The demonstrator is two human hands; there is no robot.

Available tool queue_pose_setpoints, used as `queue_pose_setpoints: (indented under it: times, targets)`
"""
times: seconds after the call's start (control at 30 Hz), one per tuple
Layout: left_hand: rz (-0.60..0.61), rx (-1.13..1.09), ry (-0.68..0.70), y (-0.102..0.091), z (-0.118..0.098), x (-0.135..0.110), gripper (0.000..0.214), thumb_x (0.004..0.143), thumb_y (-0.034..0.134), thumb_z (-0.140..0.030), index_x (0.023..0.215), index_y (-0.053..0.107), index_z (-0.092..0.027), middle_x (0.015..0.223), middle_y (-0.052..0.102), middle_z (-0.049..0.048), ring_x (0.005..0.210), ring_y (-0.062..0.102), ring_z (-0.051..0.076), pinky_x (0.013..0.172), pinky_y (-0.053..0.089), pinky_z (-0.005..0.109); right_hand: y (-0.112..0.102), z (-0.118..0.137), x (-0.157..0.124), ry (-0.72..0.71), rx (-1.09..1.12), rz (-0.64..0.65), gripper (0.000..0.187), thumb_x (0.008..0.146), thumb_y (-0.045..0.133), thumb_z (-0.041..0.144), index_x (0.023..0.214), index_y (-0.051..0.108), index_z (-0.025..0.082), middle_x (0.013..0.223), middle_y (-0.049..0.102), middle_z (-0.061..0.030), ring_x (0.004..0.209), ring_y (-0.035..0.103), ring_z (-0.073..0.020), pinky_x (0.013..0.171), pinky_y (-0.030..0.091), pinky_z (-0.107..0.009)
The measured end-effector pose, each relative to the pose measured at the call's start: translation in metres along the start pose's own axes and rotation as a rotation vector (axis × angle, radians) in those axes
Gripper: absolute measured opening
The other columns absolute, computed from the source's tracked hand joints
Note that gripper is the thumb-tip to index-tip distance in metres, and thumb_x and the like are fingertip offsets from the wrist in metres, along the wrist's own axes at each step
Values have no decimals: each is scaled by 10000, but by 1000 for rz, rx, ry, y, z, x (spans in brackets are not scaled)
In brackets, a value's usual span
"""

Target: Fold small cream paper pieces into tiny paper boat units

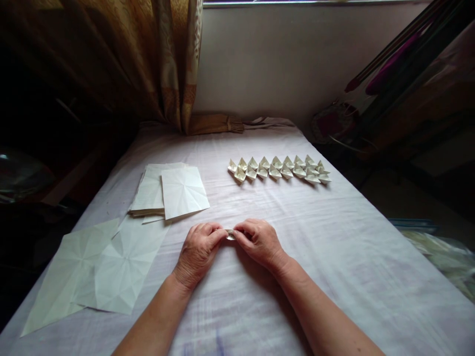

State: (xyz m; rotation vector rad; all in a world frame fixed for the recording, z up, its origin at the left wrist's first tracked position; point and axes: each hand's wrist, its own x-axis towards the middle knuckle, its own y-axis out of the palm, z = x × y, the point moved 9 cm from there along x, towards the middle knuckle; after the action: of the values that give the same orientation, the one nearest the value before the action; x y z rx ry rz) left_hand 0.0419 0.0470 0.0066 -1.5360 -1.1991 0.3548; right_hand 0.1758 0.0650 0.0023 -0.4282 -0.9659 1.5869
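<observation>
One creased paper (white) pinched: left hand, right hand.

The small folded paper is white, creased down to a narrow strip, and I pinch it by its two ends between my left grip and right grip, so only a sliver shows, down at the pale sheet, near its middle.
</observation>
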Motion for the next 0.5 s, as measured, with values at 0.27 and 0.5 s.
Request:
queue_pose_setpoints:
  times: [0.27,0.5]
  targets:
    - [-63,-6,40,0,-3,0,171,876,643,-187,981,736,-286,1100,665,53,986,612,222,844,495,381,6,-7,16,134,-31,275,220,869,574,298,769,756,226,743,730,-7,652,608,-121,572,317,-225]
    - [-47,-12,48,1,-4,-1,165,880,636,-184,968,733,-284,1162,646,56,1023,601,229,859,496,392,10,-7,24,106,-72,401,203,819,568,234,832,770,249,747,730,2,657,601,-123,560,289,-227]
